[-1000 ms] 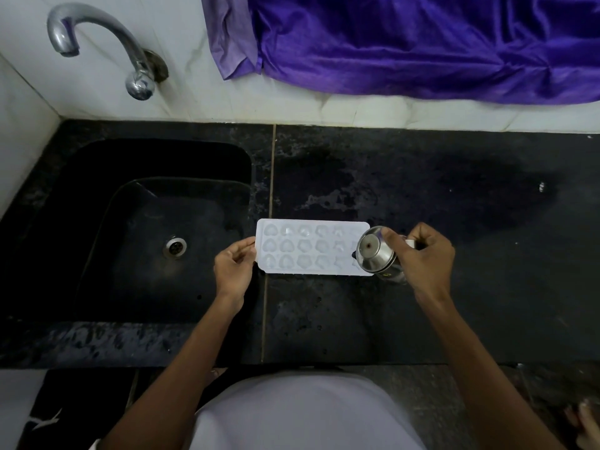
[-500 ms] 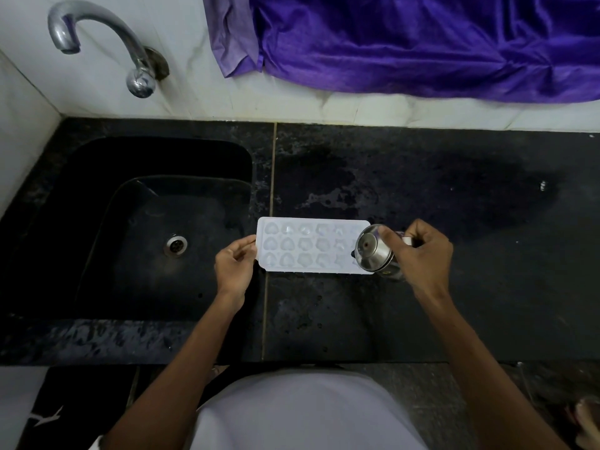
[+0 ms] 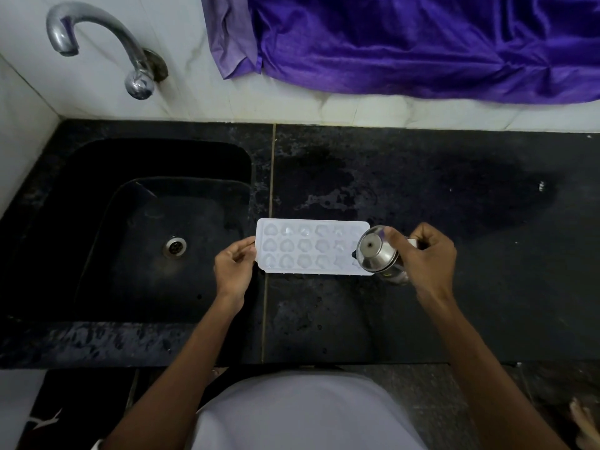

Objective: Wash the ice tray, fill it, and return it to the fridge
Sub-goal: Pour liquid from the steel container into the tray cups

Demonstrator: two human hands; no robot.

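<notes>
- I see the tray lying flat on the black counter, just right of the sink, with its long side running left to right.
- The tray is white, with three rows of small moulded pockets facing up; I cannot tell whether there is water in them.
- The left hand is at the tray's left short edge, thumb and fingertips pinching that edge.
- The right hand is wrapped round a steel cup, fingers curled over its side.
- The cup is tipped on its side over the tray's right end, one round end turned up toward the camera and covering the last pockets there.
- I cannot make out any stream coming from the cup.
- The two hands are well apart, one at each end of the tray.
- The counter around the tray looks wet and blotchy.
- The sink is dark, with a metal drain in its floor.
- A curved chrome tap sticks out of the white tiled wall above the sink.
- A purple cloth hangs against the wall behind the counter.
</notes>
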